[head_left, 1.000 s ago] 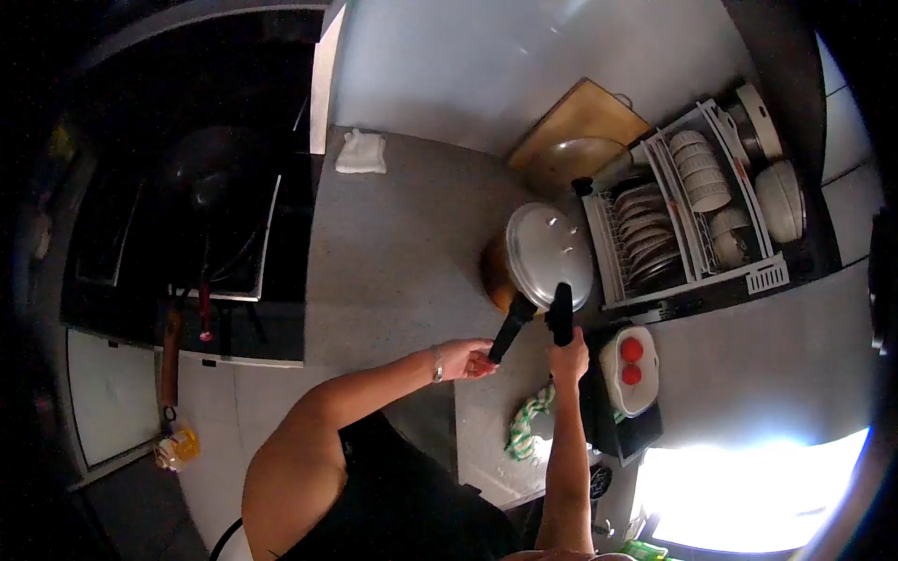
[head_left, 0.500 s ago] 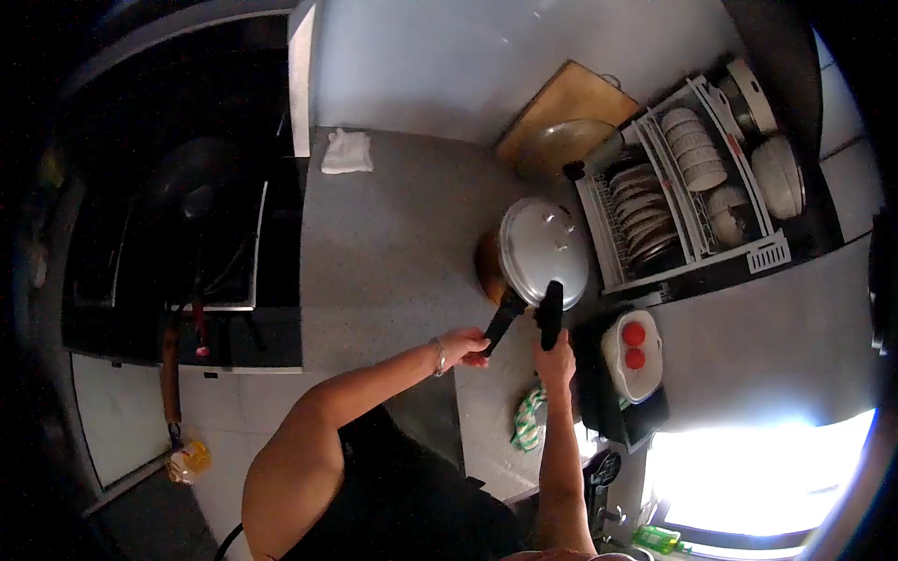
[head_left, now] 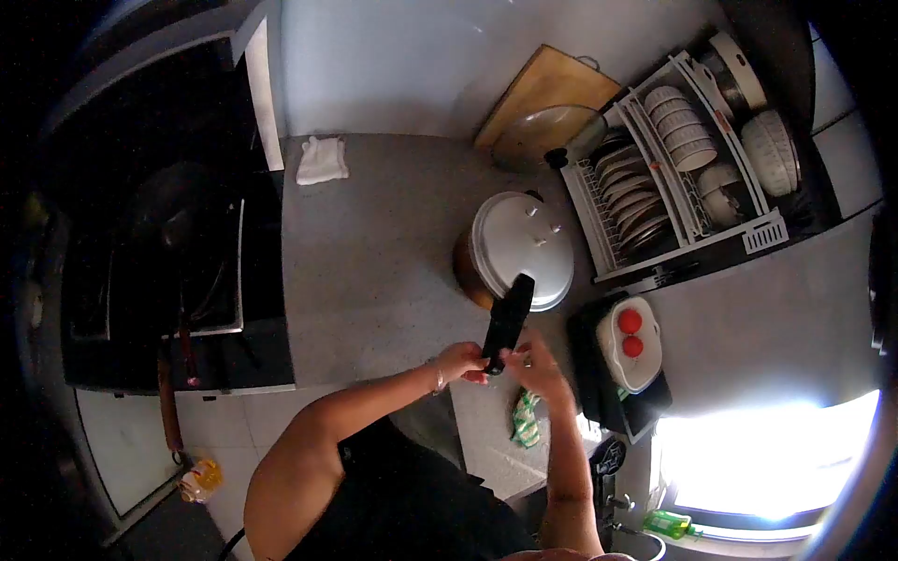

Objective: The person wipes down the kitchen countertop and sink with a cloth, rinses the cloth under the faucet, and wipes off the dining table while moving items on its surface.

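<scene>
A pressure cooker with a silver lid (head_left: 524, 245) stands on the grey counter. Its black handle (head_left: 510, 313) points toward me, the lid handle lined up over the pot handle. My left hand (head_left: 462, 363) is closed at the left side of the handle's end. At the right side of that end is my right hand (head_left: 533, 363), its fingers bent and touching the handle; part of them is blurred, and whether it grips is unclear.
A dish rack (head_left: 673, 168) with plates and bowls stands behind right, beside a wooden board (head_left: 538, 89) and glass lid (head_left: 552, 131). A white container (head_left: 636, 369) holds two red items. A green-striped cloth (head_left: 525, 421), white cloth (head_left: 323, 160) and stove (head_left: 140, 280) are around.
The lid handle has turned left over the pot handle; the two were apart before. My right hand has moved left with it and loosened its wrap. The view has shifted somewhat.
</scene>
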